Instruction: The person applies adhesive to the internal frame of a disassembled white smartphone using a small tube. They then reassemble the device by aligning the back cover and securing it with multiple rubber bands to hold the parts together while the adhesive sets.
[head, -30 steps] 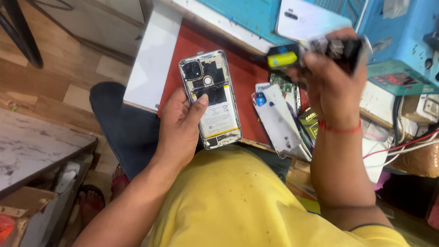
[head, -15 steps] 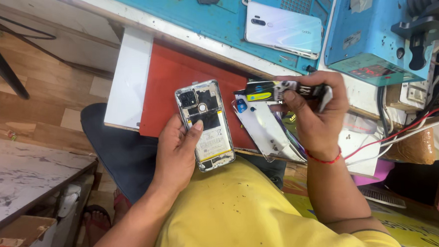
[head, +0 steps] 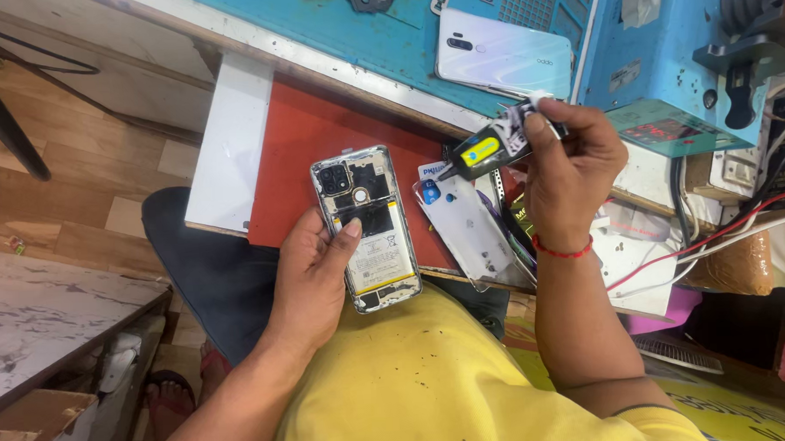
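My left hand grips an opened phone, flat and metal-rimmed, its battery showing. To its right, my right hand pinches a small yellow-labelled glue tube over the red desk.

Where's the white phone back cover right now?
In the head view, the white back cover lies on the red mat, right of the opened phone in the left hand, below the glue tube.

opened phone: silver rim, black camera block, white battery with a yellow strip
glue tube: black with a yellow label
mat: red
wrist thread: red
shirt: yellow
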